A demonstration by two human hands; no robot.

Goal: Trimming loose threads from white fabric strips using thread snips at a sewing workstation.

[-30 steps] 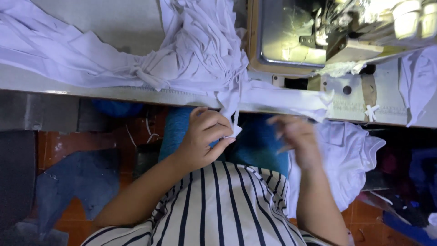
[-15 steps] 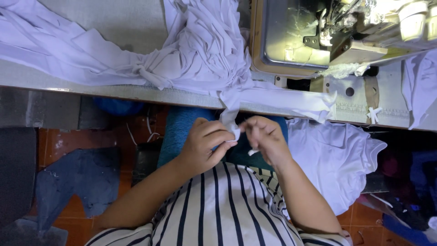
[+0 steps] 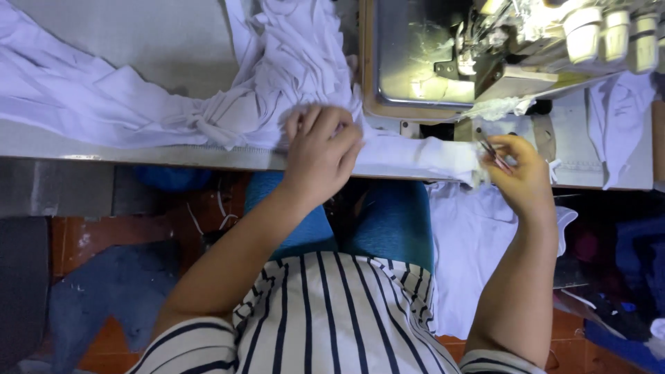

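left hand (image 3: 322,149) fingers bent, pressing white fabric (image 3: 277,83) flat at table (image 3: 104,149) edge, frame centre | right hand (image 3: 519,173) pinching small snips (image 3: 493,152) at the fabric's end, right | advice: hold cloth taut, cut close

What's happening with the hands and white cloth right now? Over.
Left hand flat on bunched white cloth. Right hand pinching small metal snips at cloth's end. Nothing blocking.
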